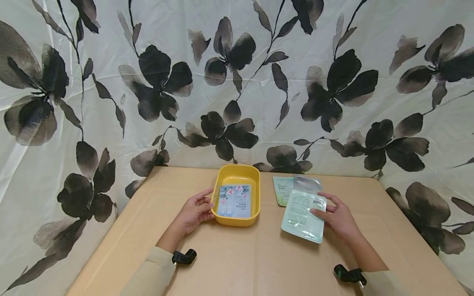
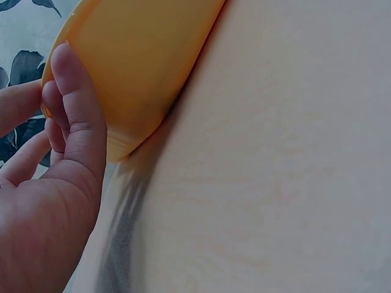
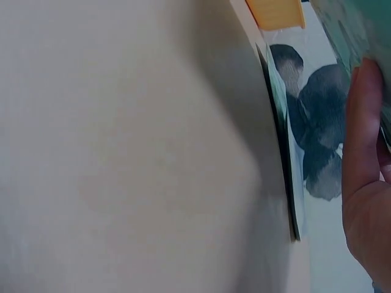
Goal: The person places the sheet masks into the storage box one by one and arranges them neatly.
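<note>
Pale cuffs come nearest the head camera, the left sleeve (image 1: 149, 271) and the right sleeve (image 1: 381, 284), each running forward to a bare hand. Past its cuff, the right hand (image 1: 338, 220) pinches the mint-green packet (image 1: 303, 216) by its right side, thumb on the upper face and fingers behind, and holds it just above the bench (image 1: 255, 263). From that hand, the yellow tray (image 1: 237, 222) lies to the left, well apart, with bare bench between it and the packet. I judge this sideways gap to be what the coming move turns on. Both long axes run roughly away from the person, the packet's near end slanting slightly toward the tray. Nearer the tray is the left hand (image 1: 196, 213), half-curled, thumb and fingers touching the left wall; whether it grips or merely steadies, I cannot tell. To that hand's right, inside the tray, a floral packet (image 1: 234, 201) lies flat. Just beyond the right hand's fingertips, a silver packet (image 1: 308, 183) and a pale green packet (image 1: 283, 190) rest overlapping.
</note>
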Tool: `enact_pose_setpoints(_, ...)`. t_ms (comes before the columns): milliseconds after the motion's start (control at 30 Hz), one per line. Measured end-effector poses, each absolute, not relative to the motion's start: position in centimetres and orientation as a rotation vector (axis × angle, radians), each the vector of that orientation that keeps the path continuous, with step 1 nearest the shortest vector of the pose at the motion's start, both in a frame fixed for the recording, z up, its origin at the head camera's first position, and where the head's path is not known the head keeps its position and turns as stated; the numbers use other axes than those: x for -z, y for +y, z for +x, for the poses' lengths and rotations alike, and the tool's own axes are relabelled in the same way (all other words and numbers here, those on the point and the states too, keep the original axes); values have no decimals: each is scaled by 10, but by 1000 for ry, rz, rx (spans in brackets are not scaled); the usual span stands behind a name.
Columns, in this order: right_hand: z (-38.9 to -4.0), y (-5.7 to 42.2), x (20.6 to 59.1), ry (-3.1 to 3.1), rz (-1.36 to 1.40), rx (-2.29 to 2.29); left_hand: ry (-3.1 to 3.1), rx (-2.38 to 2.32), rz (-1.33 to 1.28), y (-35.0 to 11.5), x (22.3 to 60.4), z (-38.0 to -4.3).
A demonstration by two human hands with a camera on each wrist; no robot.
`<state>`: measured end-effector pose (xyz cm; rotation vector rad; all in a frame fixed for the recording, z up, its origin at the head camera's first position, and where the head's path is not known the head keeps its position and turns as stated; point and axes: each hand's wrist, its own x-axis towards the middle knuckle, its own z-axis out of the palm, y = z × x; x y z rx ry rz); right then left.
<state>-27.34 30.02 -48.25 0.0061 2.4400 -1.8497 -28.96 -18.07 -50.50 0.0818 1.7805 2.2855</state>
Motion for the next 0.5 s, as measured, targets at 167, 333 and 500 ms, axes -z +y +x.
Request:
enact_pose_setpoints(167,-275,288,479,2403,-32,1879,1787,-2278,85,-181,505,-289)
enact_pose_setpoints(333,-278,279,476,2365,-57,1914,1779,-2280,86,-181,504,-289)
enact_pose_setpoints(500,-283,270,472,2366,-80,1915,1772,-2285,87,-181,503,-289)
